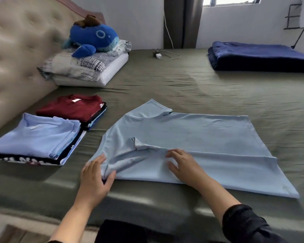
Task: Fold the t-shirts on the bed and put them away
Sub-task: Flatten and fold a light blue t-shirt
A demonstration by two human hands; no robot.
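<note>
Left hand (95,178) pinches bunched shoulder of pale blue t-shirt (191,137) on bed (182,81); my right hand (184,165) presses folded edge, fingers spread (two folded stacks (47,130) left).

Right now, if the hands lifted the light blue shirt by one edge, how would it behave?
The shirt would likely drape limply: it bunches where the left hand pinches it. Probably light, since it lies thin and flat. Its near fold would likely fall open.

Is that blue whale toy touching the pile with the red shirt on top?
Apart. The head view shows the whale toy on the pillows, with bare bedsheet between them and the red-topped pile.
</note>
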